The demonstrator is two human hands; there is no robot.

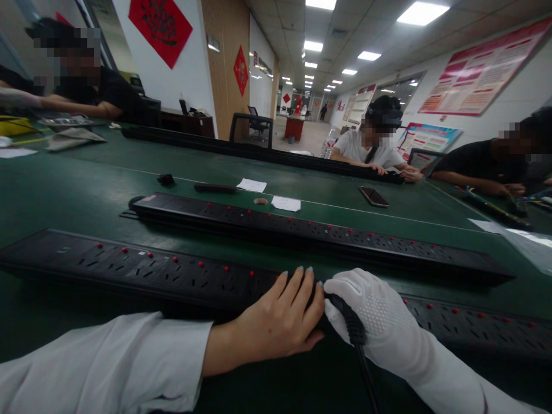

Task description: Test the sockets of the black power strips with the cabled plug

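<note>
A long black power strip (164, 270) with a row of red indicators lies across the green table in front of me. My bare left hand (280, 319) rests on the strip's middle, fingers stretched out over its top and front edge. Right beside it, my white-gloved right hand (371, 305) grips a black power plug (345, 313), whose cord (366, 374) hangs down toward me. The plug's front end is against the strip, hidden by my fingers, so I cannot tell how deep it sits. A second black power strip (302, 230) lies just behind.
Farther back are a black bar (259, 154), a phone (374, 196), paper slips (286, 203) and a small black part (165, 180) near a hole (260, 201) in the green table (86, 184). People sit at the far left, across the table (375, 144) and at the right.
</note>
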